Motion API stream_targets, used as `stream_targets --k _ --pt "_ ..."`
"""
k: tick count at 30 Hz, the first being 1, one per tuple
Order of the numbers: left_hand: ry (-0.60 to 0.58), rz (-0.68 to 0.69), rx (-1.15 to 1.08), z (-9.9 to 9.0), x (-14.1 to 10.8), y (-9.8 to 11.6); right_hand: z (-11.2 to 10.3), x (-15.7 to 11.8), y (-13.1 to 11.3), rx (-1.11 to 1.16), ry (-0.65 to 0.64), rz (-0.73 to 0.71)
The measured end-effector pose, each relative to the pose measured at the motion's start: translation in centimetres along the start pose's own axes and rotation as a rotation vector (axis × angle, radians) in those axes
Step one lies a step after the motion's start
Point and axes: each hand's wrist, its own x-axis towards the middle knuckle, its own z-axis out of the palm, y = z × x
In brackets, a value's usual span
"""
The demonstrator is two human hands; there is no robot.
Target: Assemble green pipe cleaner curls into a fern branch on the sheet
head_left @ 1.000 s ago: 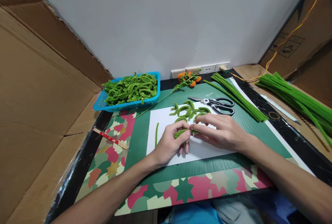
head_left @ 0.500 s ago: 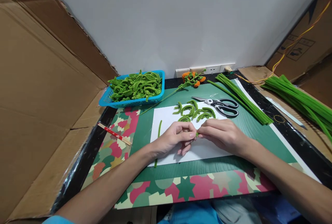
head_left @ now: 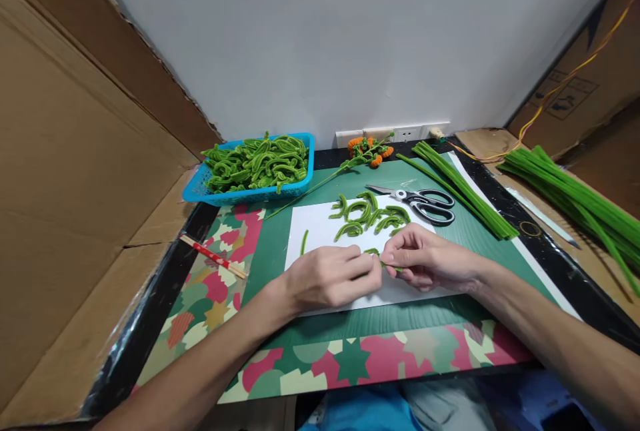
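Note:
My left hand point(head_left: 336, 276) and my right hand point(head_left: 425, 259) meet over a white sheet of paper point(head_left: 320, 224). Both pinch a short green pipe cleaner point(head_left: 372, 252), its ends showing between and beyond the fingertips; the middle is hidden. Just behind them, several bent green pipe cleaner pieces point(head_left: 356, 211) lie loosely grouped on the paper. One straight pipe cleaner point(head_left: 304, 242) rests at the sheet's left side, partly covered by my left hand. Scissors point(head_left: 420, 201) lie partly spread beyond the right edge of that group.
A blue basket point(head_left: 310, 171) heaped with green pieces stands at the back left. An orange-flowered stem point(head_left: 370, 151) lies beside it. Long green pipe cleaners point(head_left: 465, 191) are at right, with another bundle point(head_left: 570, 188) farther out. Chopsticks point(head_left: 213, 256) lie left; cardboard point(head_left: 75, 118) walls the left side.
My left hand has turned over so its back faces up, and my right hand has rolled to show its thumb side. More of the held pipe cleaner shows now. The view has shifted slightly.

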Motion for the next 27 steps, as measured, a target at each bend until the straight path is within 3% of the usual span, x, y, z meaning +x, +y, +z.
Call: stream_targets --k 3,6,10,13,15,18,24,27 --pt "0.015 0.028 0.084 0.0 0.0 -0.6 -0.1 0.2 0.1 0.007 0.030 -0.006" --pt "0.155 0.021 0.162 1.0 -0.5 -1.0 0.0 0.2 0.2 -0.166 0.166 -0.187" --pt "0.365 -0.109 0.024 2.5 -0.8 -0.2 -0.2 -0.4 0.5 -0.822 0.364 -0.612" --pt "0.381 -0.209 -0.164 2.8 -0.8 0.6 -0.7 -0.7 0.9 -1.307 0.434 -0.960" --pt "0.358 -0.234 -0.236 2.8 -0.7 0.8 -0.8 -0.8 1.1 -1.481 0.442 -1.061" --pt "0.359 -0.261 -0.268 2.7 -0.7 0.8 -0.5 -0.7 1.0 -1.416 0.398 -1.005" --pt "0.327 -0.110 -0.229 2.1 -0.7 0.7 0.5 -0.4 0.7 -0.518 0.138 -0.443" --pt "0.269 -0.179 -0.317 1.8 -0.6 0.9 0.6 -0.4 0.8 -0.377 0.109 -0.366"
